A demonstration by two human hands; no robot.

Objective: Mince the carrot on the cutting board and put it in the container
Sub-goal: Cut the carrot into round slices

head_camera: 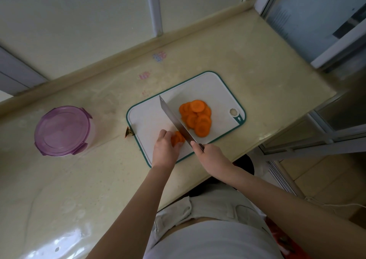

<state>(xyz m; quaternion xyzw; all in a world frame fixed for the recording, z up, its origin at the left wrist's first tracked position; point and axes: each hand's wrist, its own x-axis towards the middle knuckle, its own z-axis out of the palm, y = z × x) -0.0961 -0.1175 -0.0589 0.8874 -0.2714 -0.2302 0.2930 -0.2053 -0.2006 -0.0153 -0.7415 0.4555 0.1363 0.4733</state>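
Note:
A white cutting board (150,118) with a green rim lies on the counter. Several round carrot slices (197,117) are piled on its right half. My left hand (165,150) holds a short carrot stub (176,138) near the board's front edge. My right hand (210,154) grips the handle of a cleaver (174,118), whose blade stands on edge between the stub and the pile. A round container (62,131) with a purple clip lid, shut, stands to the left on the counter.
A small carrot end scrap (129,133) lies at the board's left edge. The beige counter (257,76) runs to a wall ledge behind and drops off at the right and front. Windows stand at the far right.

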